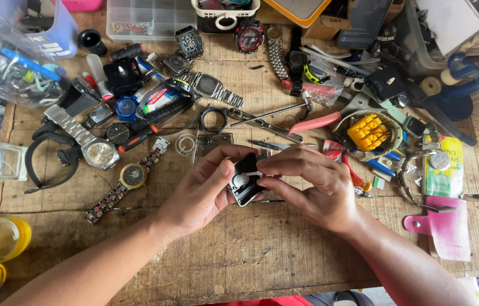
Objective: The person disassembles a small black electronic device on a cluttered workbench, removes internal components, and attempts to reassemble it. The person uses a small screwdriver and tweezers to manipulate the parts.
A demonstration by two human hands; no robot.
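Both hands meet over the middle of a worn wooden workbench (239,249). My left hand (202,190) grips a small black square clock movement (245,180) with a white round part on its face. My right hand (313,187) pinches the same movement from the right, fingertips on its upper edge. Just behind the hands lie a small metal plate (215,140), a clear ring (185,144) and a black ring (213,118).
Several wristwatches lie at the left, among them a silver-band watch (99,152) and a floral-strap watch (132,177). A small hammer (276,110), red-handled pliers (330,121), a yellow parts holder (369,131), a pink case (446,225) and a clear parts box (149,20) crowd the bench.
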